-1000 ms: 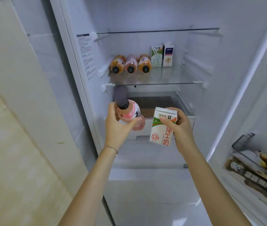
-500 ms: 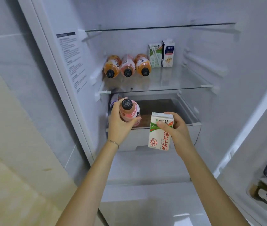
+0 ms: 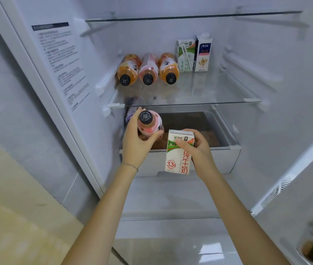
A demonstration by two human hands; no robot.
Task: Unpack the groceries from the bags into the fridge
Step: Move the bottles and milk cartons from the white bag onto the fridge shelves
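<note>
Fingers of left hand wrap one pink bottle, cap toward camera, over the open drawer. Right hand clamps one milk carton upright beside it. Grips same as 0.5 s ago, positions nearly unchanged. Glass shelf: three bottles lying, two cartons standing.

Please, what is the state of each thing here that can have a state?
Fridge: door open.
Drawer: seems pulled forward, inside showing.
Pink bottle: capped, gripped by left hand above the drawer.
Milk carton: upright, top sealed, held by right hand.
Three shelf bottles: capped, lying on their sides.
Two back cartons: standing upright.
</note>
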